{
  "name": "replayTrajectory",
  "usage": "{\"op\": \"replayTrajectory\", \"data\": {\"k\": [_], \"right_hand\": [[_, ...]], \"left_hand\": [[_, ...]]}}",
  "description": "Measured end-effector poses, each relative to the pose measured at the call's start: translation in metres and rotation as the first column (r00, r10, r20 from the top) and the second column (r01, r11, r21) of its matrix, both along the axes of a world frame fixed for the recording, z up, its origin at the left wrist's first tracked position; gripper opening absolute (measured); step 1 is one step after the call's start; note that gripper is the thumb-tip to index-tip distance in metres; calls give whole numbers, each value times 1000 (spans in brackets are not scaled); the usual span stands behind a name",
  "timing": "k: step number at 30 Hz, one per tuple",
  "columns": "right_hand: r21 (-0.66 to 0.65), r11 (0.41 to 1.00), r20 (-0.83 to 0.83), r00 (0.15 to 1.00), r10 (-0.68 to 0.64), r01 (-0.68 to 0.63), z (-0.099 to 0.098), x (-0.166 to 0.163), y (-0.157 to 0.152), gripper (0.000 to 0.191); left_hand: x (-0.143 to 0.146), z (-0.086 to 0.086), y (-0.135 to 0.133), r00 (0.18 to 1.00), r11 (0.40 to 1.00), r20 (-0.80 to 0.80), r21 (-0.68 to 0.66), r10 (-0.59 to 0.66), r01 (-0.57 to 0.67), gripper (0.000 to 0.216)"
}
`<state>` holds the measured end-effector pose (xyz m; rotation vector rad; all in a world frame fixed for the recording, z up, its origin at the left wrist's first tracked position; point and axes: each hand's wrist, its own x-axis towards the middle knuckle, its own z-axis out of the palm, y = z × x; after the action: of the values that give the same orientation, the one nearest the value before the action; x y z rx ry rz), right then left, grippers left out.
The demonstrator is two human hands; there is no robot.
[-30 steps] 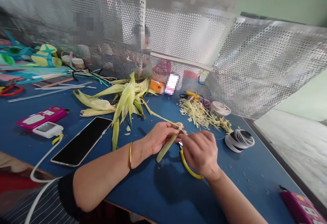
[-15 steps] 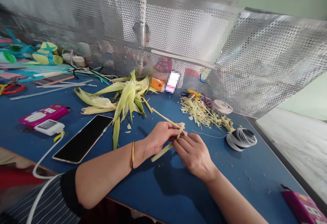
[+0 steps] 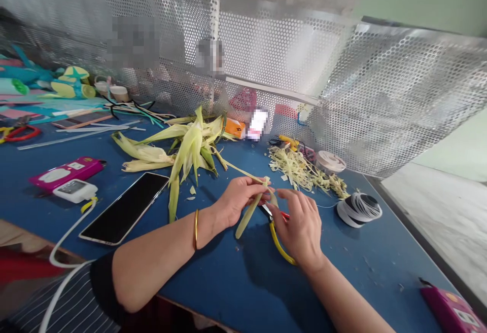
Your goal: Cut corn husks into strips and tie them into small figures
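My left hand [image 3: 239, 198] is closed, pinching a pale green strip of corn husk [image 3: 249, 216] between thumb and fingers. The strip is folded or knotted at the fingertips, and one wide end hangs toward me. Close on its right, my right hand [image 3: 300, 224] has its thumb and fingers apart around a small husk flap. Scissors [image 3: 280, 246] with yellow and red handles show beneath the right thumb, blades pointing at the husk; whether they touch the palm is hidden. Beyond the left hand lies a pile of corn husks [image 3: 192, 140].
A black phone [image 3: 125, 209] and a magenta device [image 3: 66, 173] lie left. Shredded husk [image 3: 291, 163], a thread spool [image 3: 359, 210] and a tape roll [image 3: 331, 160] stand right. Perforated metal panels [image 3: 266, 44] close off the back. Other scissors [image 3: 23, 133] are far left.
The right hand has drawn away from the left fingertips and opened, uncovering the scissors. The hanging husk end has swung to the right; the left hand still grips the strip.
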<state>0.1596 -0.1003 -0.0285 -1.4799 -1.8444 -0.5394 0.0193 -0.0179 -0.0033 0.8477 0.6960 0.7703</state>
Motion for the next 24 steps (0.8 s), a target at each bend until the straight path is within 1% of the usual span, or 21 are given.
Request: {"op": "replayTrajectory", "data": {"k": [2, 3, 5, 8, 11, 13, 14, 16, 18, 19, 20, 21, 23, 24], "right_hand": [[-114, 993, -158, 987, -8, -11, -3, 1, 3, 17], [-177, 983, -228, 974, 1, -42, -5, 1, 5, 15], [-271, 957, -336, 942, 6, -102, -7, 1, 6, 18], [-299, 942, -394, 919, 22, -150, -7, -1, 5, 25], [-253, 943, -350, 929, 118, -215, -1, -3, 2, 27], [-211, 949, -300, 939, 166, -235, 4, -2, 0, 26], [-183, 958, -285, 944, 165, -223, 7, -1, -1, 24], [-131, 978, -297, 947, 118, -163, 11, 4, -1, 19], [-129, 985, -377, 924, 60, -117, 14, 9, 2, 23], [-167, 977, -439, 898, 44, -129, 15, 11, 3, 25], [-226, 958, -514, 857, 38, -178, 15, 12, 5, 27], [-288, 923, -601, 799, 34, -256, 15, 12, 6, 29], [-360, 823, -773, 635, 2, -441, 15, 11, 8, 32], [-358, 781, -836, 549, -24, -511, 15, 9, 9, 33]], "left_hand": [[1, 0, 0, 1000, 999, -13, 18, 28, -28, 6], [1, 0, -1, 998, 998, -28, 30, 47, -46, 4], [2, 0, -1, 994, 995, -75, 67, 83, -78, 1], [2, -2, 0, 979, 979, -161, 180, 126, -96, 5], [1, -5, 1, 954, 948, -249, 307, 166, -84, 6], [0, -6, 1, 941, 937, -303, 348, 150, -37, 7], [-1, -6, 1, 938, 936, -326, 353, 119, 4, 9], [-3, -5, -2, 932, 927, -363, 351, 2, 135, 16], [-5, -3, -6, 898, 887, -412, 343, -152, 308, 23], [-5, -3, -9, 869, 855, -443, 340, -221, 391, 25], [-6, -3, -13, 834, 821, -477, 335, -277, 463, 26], [-6, -3, -16, 800, 789, -511, 328, -314, 519, 26], [-4, -5, -21, 744, 745, -565, 308, -357, 592, 26], [-3, -6, -23, 724, 736, -586, 296, -364, 609, 27]]}}
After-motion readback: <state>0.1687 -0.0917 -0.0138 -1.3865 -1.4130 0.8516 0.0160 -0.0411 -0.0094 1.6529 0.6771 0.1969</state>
